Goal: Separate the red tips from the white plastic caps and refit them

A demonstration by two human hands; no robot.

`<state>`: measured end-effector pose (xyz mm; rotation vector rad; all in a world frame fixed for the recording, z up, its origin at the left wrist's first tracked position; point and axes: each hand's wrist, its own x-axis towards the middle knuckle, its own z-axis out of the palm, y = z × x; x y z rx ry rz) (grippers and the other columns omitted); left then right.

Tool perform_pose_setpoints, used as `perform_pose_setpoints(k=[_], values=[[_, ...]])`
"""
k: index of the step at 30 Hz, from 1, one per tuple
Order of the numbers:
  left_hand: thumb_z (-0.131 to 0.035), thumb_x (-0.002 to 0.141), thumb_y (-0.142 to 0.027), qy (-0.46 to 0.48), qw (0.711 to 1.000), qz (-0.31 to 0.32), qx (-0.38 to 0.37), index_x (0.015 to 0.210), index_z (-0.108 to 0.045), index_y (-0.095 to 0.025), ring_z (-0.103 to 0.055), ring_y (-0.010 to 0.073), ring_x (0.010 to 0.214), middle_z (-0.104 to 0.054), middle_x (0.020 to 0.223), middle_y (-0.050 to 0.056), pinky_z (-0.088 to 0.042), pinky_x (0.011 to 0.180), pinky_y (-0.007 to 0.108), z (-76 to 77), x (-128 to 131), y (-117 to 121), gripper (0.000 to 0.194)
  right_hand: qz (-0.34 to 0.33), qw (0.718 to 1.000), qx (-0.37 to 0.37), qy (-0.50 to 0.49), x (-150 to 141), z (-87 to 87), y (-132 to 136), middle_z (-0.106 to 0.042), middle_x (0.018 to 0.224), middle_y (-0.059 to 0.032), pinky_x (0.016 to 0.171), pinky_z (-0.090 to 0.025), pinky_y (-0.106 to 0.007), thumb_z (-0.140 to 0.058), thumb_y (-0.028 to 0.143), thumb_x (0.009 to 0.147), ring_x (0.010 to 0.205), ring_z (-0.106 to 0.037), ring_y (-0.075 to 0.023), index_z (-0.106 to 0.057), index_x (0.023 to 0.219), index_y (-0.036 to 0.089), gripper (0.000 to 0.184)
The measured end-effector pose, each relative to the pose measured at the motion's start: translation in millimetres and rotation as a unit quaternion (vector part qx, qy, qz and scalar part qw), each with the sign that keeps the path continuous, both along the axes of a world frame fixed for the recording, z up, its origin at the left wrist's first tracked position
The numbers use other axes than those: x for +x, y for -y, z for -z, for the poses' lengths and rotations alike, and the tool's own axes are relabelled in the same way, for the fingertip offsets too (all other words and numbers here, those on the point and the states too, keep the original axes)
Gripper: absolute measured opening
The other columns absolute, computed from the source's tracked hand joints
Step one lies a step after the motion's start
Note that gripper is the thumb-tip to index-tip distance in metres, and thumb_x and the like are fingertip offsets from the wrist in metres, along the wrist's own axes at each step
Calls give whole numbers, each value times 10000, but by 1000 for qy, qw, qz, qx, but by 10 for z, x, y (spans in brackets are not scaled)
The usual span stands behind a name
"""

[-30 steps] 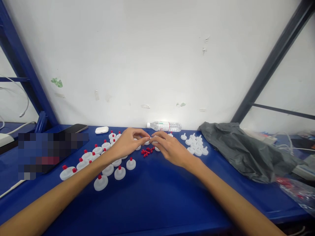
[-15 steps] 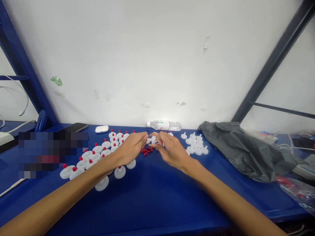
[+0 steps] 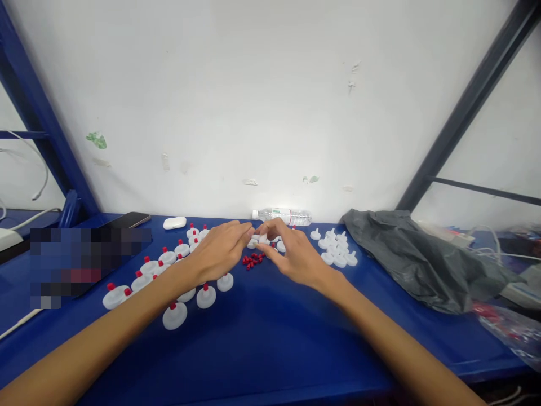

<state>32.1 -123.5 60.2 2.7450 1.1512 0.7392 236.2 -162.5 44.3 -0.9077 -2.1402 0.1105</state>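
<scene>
Between the thumb and fingers of my right hand (image 3: 296,252) is a white plastic nozzle cap (image 3: 262,239), turned on its side. My left hand (image 3: 225,248) meets it from the left, fingers pressed together; whatever they pinch is hidden. Just below both hands lies a small pile of red tips (image 3: 252,260) on the blue table (image 3: 270,338). Several white nozzle caps with red tips (image 3: 205,296) stand in rows to the left, partly behind my left forearm. To the right is a cluster of white nozzle caps without red tips (image 3: 336,247).
A clear bottle (image 3: 282,216) lies against the wall. At the back left are a white case (image 3: 174,223) and a dark phone (image 3: 133,219). On the right a grey plastic bag (image 3: 422,254) spreads out, near a clear bag with red pieces (image 3: 507,327).
My right fingers have opened out and shifted their grip around the white nozzle cap. The left hand has moved slightly and stays against it.
</scene>
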Motion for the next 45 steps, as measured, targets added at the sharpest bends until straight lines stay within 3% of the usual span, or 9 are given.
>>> perform_pose_setpoints(k=[4,7,12,15,18,25,34,41,45], values=[[-276,1047,-359,-38,999,-10,-24,926,-647,-218,-629,221,788,-686,822,40,-410,680,327,55,-41,-106,415,48,992,54,101,206,-50,-110,-624,1264,-96,958,-512,-407,-506,196,990,1143,-623,-248,-484,1357,254,372],[-390,1001,-294,-103,994,-14,-24,1071,-689,-251,-671,240,871,-741,951,42,-408,678,327,121,-100,-215,311,118,984,59,123,496,-75,-235,-640,1223,-84,895,-529,-384,-497,190,982,1033,-663,-240,-604,1216,247,264],[-503,977,-343,-140,989,15,-34,1072,-735,-271,-687,231,868,-758,990,34,-404,650,309,187,-159,-317,260,251,953,20,167,877,-124,-367,-690,1123,-64,757,-499,-337,-526,217,977,845,-664,-206,-650,1063,227,151],[-519,981,-365,-142,989,32,-35,1088,-744,-269,-690,223,867,-752,992,47,-424,671,298,213,-167,-319,267,295,933,-1,207,957,-103,-416,-698,1085,-79,769,-477,-339,-588,244,955,928,-646,-238,-670,1039,220,119],[-514,987,-364,-141,988,57,-31,1049,-760,-277,-686,213,870,-741,986,50,-436,696,291,245,-171,-315,269,312,921,-13,233,992,-47,-465,-697,1073,-110,808,-464,-366,-635,270,933,1041,-604,-288,-710,1004,207,121],[-531,960,-275,-122,988,80,-45,922,-766,-247,-676,218,851,-731,933,59,-444,708,297,268,-144,-309,240,331,893,-61,300,1041,64,-548,-749,916,-96,861,-434,-397,-612,304,953,1007,-608,-297,-765,968,203,184],[-500,957,-258,-145,988,47,-25,880,-667,-210,-646,210,783,-710,898,54,-393,639,292,233,-110,-243,190,391,857,-99,320,1115,20,-549,-743,1077,-169,901,-410,-413,-273,393,1074,1079,-630,-315,-688,1218,180,489],[-486,924,-280,-95,995,-18,-7,905,-620,-211,-623,209,755,-704,928,44,-368,608,308,88,-90,-165,151,382,845,-164,337,1146,197,-599,-759,1060,-147,909,-421,-434,-278,466,1069,1066,-671,-324,-745,1008,184,548],[-486,907,-269,-64,998,-28,-6,929,-634,-209,-624,213,764,-716,966,44,-380,602,312,69,-82,-153,162,389,851,-146,322,1145,168,-597,-752,1074,-178,927,-422,-442,-373,382,1049,1052,-682,-326,-728,1057,149,424]])
